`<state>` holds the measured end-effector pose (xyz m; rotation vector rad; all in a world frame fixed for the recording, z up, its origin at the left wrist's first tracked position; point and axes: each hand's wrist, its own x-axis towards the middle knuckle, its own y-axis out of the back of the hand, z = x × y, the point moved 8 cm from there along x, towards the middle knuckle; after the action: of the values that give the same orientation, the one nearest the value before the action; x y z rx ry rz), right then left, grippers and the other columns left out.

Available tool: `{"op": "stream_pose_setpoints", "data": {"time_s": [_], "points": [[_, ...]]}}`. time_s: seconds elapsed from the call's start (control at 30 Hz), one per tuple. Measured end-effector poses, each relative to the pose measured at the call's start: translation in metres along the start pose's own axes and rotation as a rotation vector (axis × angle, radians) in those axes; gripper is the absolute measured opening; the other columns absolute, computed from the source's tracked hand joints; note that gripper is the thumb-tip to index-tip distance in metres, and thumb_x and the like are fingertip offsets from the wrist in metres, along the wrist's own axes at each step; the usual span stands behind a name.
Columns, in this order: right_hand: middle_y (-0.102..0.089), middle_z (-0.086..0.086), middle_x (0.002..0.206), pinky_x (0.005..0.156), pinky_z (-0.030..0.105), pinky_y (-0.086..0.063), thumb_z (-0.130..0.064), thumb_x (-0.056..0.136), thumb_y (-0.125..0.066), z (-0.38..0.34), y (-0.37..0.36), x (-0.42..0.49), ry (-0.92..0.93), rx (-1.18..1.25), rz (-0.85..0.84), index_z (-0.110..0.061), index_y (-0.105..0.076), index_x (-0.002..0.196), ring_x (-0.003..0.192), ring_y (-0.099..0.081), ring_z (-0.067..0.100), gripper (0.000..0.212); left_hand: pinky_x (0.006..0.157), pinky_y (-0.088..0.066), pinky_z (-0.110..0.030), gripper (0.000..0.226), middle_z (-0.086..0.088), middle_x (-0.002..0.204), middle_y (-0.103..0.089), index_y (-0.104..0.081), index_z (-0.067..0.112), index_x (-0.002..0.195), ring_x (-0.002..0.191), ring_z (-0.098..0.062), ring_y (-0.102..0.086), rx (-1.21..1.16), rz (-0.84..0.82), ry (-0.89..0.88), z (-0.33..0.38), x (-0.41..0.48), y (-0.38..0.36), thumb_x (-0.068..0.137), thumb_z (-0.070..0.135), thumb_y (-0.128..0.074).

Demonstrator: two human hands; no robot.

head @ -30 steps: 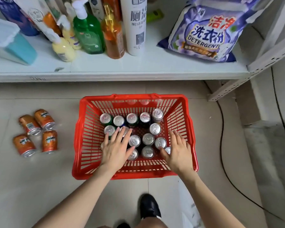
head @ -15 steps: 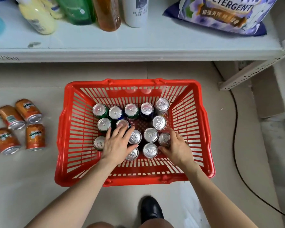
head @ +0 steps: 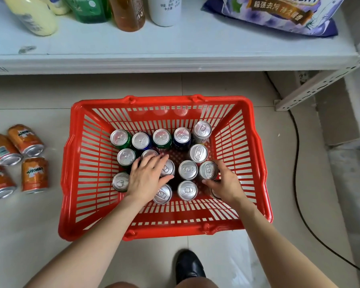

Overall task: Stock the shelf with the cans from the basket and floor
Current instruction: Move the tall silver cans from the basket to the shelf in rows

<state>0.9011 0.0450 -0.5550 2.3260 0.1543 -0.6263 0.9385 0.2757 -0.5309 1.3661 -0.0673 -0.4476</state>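
Observation:
A red plastic basket (head: 87,183) stands on the tiled floor and holds several upright cans with silver tops (head: 188,169). My left hand (head: 148,176) lies palm down over the cans at the basket's middle left. Its fingers are spread and it hides one can under the palm. My right hand (head: 226,183) curls round a mostly hidden can (head: 215,192) at the basket's near right, its thumb beside another silver top (head: 208,170). Several orange Mirinda cans (head: 34,173) lie on their sides on the floor, left of the basket. The white shelf (head: 175,59) runs across the top.
On the shelf stand soap and cleaner bottles (head: 127,15) at the left and a purple detergent bag (head: 279,15) at the right. A slanted perforated shelf strut (head: 320,84) and a black cable (head: 297,183) are right of the basket. My black shoe (head: 188,265) is just behind it.
The view has dropped closer to the basket. Both hands have sunk lower among the cans, and my right hand has curled round a can at the near right.

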Motion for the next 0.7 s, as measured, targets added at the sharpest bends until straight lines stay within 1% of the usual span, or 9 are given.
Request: {"op": "stream_pose_setpoints", "data": {"time_s": [0.17, 0.27, 0.33, 0.43, 0.5, 0.53, 0.6, 0.63, 0.7], "points": [[-0.062, -0.004, 0.126, 0.091, 0.008, -0.035, -0.024, 0.081, -0.078, 0.0, 0.003, 0.003, 0.015, 0.085, 0.022, -0.017, -0.045, 0.138, 0.114, -0.054, 0.008, 0.066, 0.103, -0.036, -0.044, 0.068, 0.001, 0.134, -0.055, -0.044, 0.02, 0.141, 0.128, -0.021, -0.044, -0.021, 0.023, 0.042, 0.001, 0.009, 0.0, 0.086, 0.061, -0.042], [-0.058, -0.008, 0.12, 0.079, -0.007, -0.03, -0.022, 0.083, -0.077, 0.003, 0.007, 0.004, 0.017, 0.103, 0.045, -0.015, -0.044, 0.139, 0.11, -0.05, 0.004, 0.066, 0.101, -0.038, -0.046, 0.068, 0.001, 0.133, -0.056, -0.043, 0.021, 0.142, 0.125, -0.021, -0.046, -0.024, 0.014, 0.013, 0.001, 0.006, -0.002, 0.086, 0.06, -0.041], [-0.056, -0.011, 0.115, 0.075, -0.009, -0.03, -0.022, 0.083, -0.077, 0.004, 0.009, 0.004, 0.014, 0.116, 0.066, -0.014, -0.046, 0.138, 0.108, -0.05, 0.004, 0.064, 0.1, -0.038, -0.046, 0.067, 0.001, 0.133, -0.055, -0.041, 0.021, 0.143, 0.125, -0.021, -0.046, -0.026, 0.003, -0.024, 0.0, 0.002, -0.003, 0.087, 0.058, -0.044], [-0.055, -0.011, 0.115, 0.076, -0.01, -0.029, -0.021, 0.083, -0.077, 0.004, 0.01, 0.004, 0.014, 0.132, 0.078, -0.012, -0.046, 0.138, 0.109, -0.05, 0.005, 0.064, 0.101, -0.037, -0.045, 0.068, 0.002, 0.135, -0.053, -0.037, 0.022, 0.146, 0.126, -0.021, -0.045, -0.017, -0.024, -0.062, -0.001, -0.003, -0.006, 0.088, 0.056, -0.045], [-0.055, -0.009, 0.117, 0.079, -0.008, -0.029, -0.02, 0.083, -0.077, 0.004, 0.01, 0.004, 0.017, 0.136, 0.075, -0.012, -0.045, 0.14, 0.111, -0.05, 0.007, 0.065, 0.102, -0.036, -0.045, 0.068, 0.002, 0.136, -0.052, -0.034, 0.024, 0.147, 0.127, -0.021, -0.044, -0.005, -0.035, -0.076, -0.001, -0.004, -0.007, 0.088, 0.056, -0.046], [-0.056, -0.008, 0.12, 0.082, -0.005, -0.031, -0.021, 0.084, -0.077, 0.004, 0.01, 0.004, 0.016, 0.136, 0.073, -0.012, -0.045, 0.14, 0.112, -0.05, 0.007, 0.066, 0.102, -0.036, -0.044, 0.069, 0.002, 0.136, -0.051, -0.032, 0.025, 0.148, 0.127, -0.021, -0.043, 0.0, -0.04, -0.078, -0.001, -0.003, -0.007, 0.089, 0.056, -0.046], [-0.058, -0.004, 0.125, 0.088, 0.007, -0.033, -0.022, 0.084, -0.076, 0.004, 0.011, 0.004, 0.016, 0.136, 0.074, -0.013, -0.044, 0.14, 0.112, -0.049, 0.005, 0.065, 0.101, -0.037, -0.043, 0.07, 0.004, 0.136, -0.05, -0.028, 0.027, 0.149, 0.127, -0.02, -0.042, 0.006, -0.053, -0.081, -0.002, -0.002, -0.007, 0.089, 0.057, -0.046], [-0.059, -0.003, 0.126, 0.089, 0.01, -0.034, -0.022, 0.084, -0.076, 0.004, 0.011, 0.004, 0.017, 0.138, 0.076, -0.013, -0.045, 0.139, 0.112, -0.05, 0.005, 0.065, 0.1, -0.037, -0.043, 0.07, 0.004, 0.135, -0.051, -0.028, 0.028, 0.149, 0.126, -0.019, -0.043, 0.005, -0.055, -0.085, -0.002, -0.001, -0.007, 0.089, 0.057, -0.047], [-0.06, 0.001, 0.128, 0.091, 0.014, -0.036, -0.022, 0.083, -0.077, 0.004, 0.011, 0.005, 0.014, 0.142, 0.076, -0.012, -0.046, 0.138, 0.115, -0.054, 0.011, 0.064, 0.097, -0.04, -0.042, 0.07, 0.004, 0.132, -0.053, -0.03, 0.027, 0.149, 0.124, -0.02, -0.045, -0.025, -0.052, -0.093, -0.002, 0.0, -0.006, 0.088, 0.056, -0.049]]}}
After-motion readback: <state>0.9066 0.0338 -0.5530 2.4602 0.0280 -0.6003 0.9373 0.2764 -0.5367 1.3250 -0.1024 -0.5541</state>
